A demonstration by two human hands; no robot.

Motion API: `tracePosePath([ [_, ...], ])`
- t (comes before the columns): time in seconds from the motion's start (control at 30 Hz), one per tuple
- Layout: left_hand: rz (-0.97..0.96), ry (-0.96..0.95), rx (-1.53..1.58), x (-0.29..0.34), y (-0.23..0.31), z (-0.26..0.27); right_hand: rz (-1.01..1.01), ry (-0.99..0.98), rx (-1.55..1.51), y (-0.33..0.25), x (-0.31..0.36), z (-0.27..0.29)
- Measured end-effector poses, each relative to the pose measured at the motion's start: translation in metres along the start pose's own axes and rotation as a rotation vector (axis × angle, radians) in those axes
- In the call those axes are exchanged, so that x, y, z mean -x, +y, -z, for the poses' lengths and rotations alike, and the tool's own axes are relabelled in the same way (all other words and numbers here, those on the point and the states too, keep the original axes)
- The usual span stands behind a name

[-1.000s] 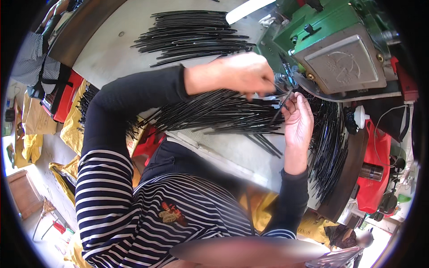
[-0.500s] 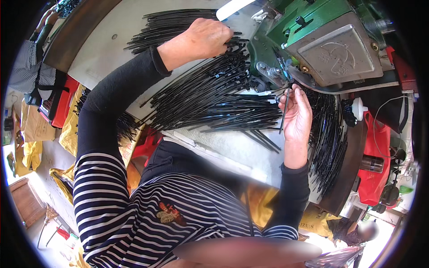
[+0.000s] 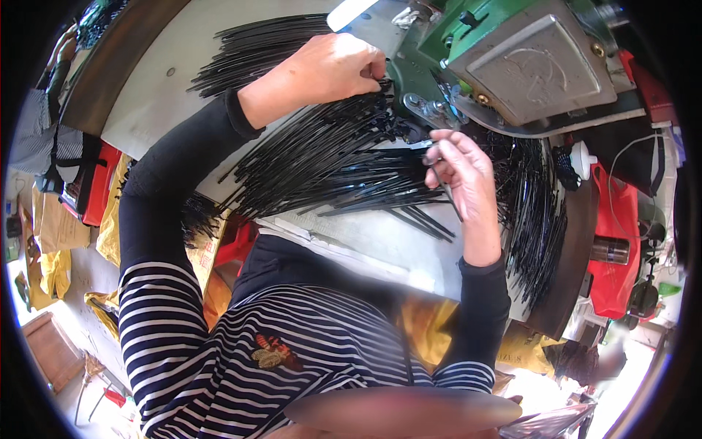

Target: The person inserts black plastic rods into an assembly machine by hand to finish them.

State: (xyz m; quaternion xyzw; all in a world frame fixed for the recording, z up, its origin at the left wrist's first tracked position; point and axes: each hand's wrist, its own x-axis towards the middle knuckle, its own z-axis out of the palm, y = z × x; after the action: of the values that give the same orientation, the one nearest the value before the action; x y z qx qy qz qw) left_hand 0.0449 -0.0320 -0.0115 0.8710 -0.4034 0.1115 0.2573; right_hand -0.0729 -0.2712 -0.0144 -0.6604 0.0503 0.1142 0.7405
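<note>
Left hand (image 3: 333,69) is pinched shut on the far ends of the black rods (image 3: 322,157), piled mid-bench, long axis running toward the green machine (image 3: 512,58). Right hand (image 3: 461,172), nearer the machine, grips one single rod (image 3: 447,196).

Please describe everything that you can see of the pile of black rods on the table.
The pile of black rods is made of many thin, straight, dark sticks, probably plastic or coated wire. They lie fanned out on the pale table, before the green machine. The left hand presses on the pile's far end, its fingers curled there. The right hand pinches one rod beside the pile.
</note>
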Motion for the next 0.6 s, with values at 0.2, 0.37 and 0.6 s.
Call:
tracePosePath([
  [0.2,0.017,-0.130,0.272,-0.015,0.022,-0.007,-0.058,-0.113,0.199,-0.006,-0.002,-0.017],
  [0.37,0.015,-0.126,0.336,-0.019,0.034,-0.013,-0.039,-0.116,0.199,-0.007,-0.004,-0.018],
  [0.6,0.014,-0.109,0.330,-0.023,0.040,-0.016,-0.018,-0.113,0.206,-0.007,-0.005,-0.012],
])
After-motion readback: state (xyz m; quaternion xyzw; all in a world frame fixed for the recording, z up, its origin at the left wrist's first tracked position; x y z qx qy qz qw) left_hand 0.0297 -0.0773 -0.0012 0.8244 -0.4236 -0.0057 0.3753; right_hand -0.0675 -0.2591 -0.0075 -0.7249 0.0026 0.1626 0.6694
